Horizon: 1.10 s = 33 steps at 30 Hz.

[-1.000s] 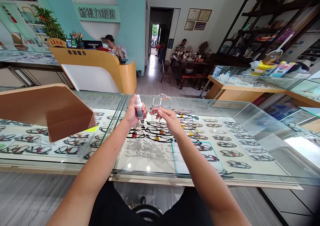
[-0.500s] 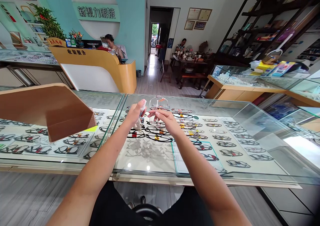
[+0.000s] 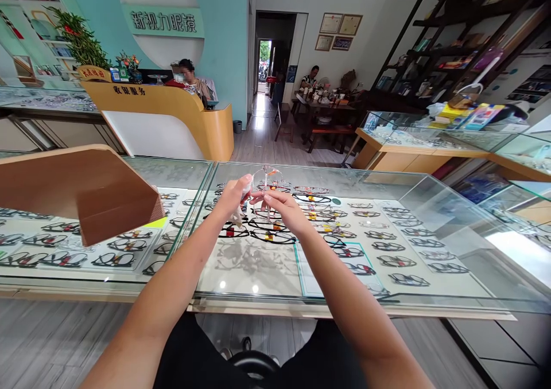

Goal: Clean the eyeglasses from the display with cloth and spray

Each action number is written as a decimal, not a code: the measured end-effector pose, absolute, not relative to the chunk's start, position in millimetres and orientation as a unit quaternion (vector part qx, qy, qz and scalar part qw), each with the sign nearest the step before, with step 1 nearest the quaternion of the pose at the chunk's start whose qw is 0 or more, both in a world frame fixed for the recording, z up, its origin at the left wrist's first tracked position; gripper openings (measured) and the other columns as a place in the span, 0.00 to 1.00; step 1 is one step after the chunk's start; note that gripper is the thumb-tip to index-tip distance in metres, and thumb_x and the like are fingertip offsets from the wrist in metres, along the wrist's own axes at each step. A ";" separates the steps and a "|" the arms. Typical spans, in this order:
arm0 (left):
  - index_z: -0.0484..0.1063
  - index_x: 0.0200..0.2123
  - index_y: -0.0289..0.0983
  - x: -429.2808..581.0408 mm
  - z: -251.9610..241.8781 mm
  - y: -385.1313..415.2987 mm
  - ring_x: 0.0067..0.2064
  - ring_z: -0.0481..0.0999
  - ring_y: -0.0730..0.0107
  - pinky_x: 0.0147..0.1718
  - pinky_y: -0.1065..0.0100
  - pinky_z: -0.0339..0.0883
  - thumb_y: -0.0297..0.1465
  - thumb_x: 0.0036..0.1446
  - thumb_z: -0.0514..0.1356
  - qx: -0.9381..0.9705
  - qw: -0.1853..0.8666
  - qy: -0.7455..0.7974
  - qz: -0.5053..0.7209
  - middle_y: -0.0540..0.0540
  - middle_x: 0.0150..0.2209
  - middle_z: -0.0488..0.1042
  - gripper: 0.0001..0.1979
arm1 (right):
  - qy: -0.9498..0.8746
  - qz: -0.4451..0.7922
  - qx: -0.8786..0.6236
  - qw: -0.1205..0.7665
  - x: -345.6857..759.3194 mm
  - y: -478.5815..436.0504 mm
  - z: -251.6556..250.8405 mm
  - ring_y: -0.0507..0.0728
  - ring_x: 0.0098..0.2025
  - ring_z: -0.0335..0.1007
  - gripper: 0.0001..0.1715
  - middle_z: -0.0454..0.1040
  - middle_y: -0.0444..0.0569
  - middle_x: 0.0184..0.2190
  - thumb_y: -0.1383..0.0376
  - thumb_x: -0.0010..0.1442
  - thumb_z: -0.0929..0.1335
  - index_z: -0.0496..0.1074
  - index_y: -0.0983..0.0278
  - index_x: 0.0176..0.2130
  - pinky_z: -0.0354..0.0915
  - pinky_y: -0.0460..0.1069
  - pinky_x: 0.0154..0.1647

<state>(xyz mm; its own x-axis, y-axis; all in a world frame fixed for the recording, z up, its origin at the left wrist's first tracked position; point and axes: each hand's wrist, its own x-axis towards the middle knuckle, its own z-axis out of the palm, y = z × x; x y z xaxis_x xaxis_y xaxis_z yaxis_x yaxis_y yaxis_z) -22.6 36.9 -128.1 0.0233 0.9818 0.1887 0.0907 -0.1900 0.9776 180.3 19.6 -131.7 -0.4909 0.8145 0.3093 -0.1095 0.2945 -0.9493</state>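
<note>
Over the glass display case, my right hand pinches a pair of clear-framed eyeglasses, held up on edge with the lenses toward the far side. My left hand is closed around a small whitish bottle, right beside the glasses. A pale crumpled cloth hangs below the left palm. Fingertips of the left hand reach close to the frame; whether they touch it I cannot tell. Under the glass lie rows of eyeglasses, many dark-rimmed with small coloured tags.
A brown board-like stand rises on the case at left. A teal-edged white panel lies under the glass. Beyond are a yellow counter with a seated person, another person at a dark table, and more showcases at right.
The eyeglasses have turned slightly and shifted a little to the left with my right hand. My left hand keeps its hold on the bottle, and the view has swung very slightly.
</note>
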 end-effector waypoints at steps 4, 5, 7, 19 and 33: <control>0.68 0.19 0.41 -23.1 -129.7 38.5 0.21 0.64 0.68 0.25 0.64 0.58 0.66 0.63 0.55 0.566 0.441 0.468 0.516 0.47 0.18 0.64 0.37 | -0.673 0.541 -0.257 0.434 179.2 20.5 -132.0 0.61 0.43 0.79 0.30 0.89 0.52 0.43 0.37 0.67 0.74 0.90 0.56 0.50 0.74 0.57 0.51; 0.69 0.19 0.41 -23.4 -130.5 39.1 0.21 0.64 0.68 0.25 0.65 0.58 0.66 0.63 0.55 0.565 0.443 0.467 0.516 0.46 0.17 0.64 0.37 | -0.673 0.542 -0.257 0.433 178.9 20.5 -131.9 0.61 0.43 0.79 0.31 0.89 0.52 0.43 0.37 0.67 0.74 0.90 0.57 0.50 0.74 0.57 0.51; 0.69 0.19 0.41 -24.1 -132.1 40.1 0.21 0.64 0.68 0.25 0.65 0.58 0.65 0.63 0.57 0.564 0.445 0.465 0.517 0.46 0.17 0.64 0.37 | -0.674 0.544 -0.256 0.429 178.2 20.3 -131.7 0.61 0.44 0.79 0.32 0.89 0.52 0.43 0.36 0.66 0.74 0.90 0.57 0.50 0.73 0.57 0.50; 0.71 0.20 0.40 -24.8 -129.9 37.8 0.21 0.66 0.69 0.21 0.65 0.58 0.73 0.58 0.59 0.538 0.473 0.453 0.531 0.47 0.19 0.66 0.41 | -0.634 0.578 -0.251 0.449 180.6 26.5 -140.2 0.58 0.39 0.75 0.30 0.89 0.51 0.47 0.39 0.68 0.74 0.88 0.57 0.53 0.71 0.54 0.44; 0.69 0.20 0.40 -21.3 -130.9 33.3 0.24 0.64 0.68 0.28 0.65 0.58 0.65 0.65 0.56 0.608 0.426 0.441 0.504 0.46 0.21 0.66 0.37 | -0.555 0.598 -0.278 0.507 182.7 32.9 -140.7 0.57 0.38 0.78 0.29 0.89 0.53 0.49 0.40 0.65 0.74 0.87 0.58 0.51 0.76 0.55 0.48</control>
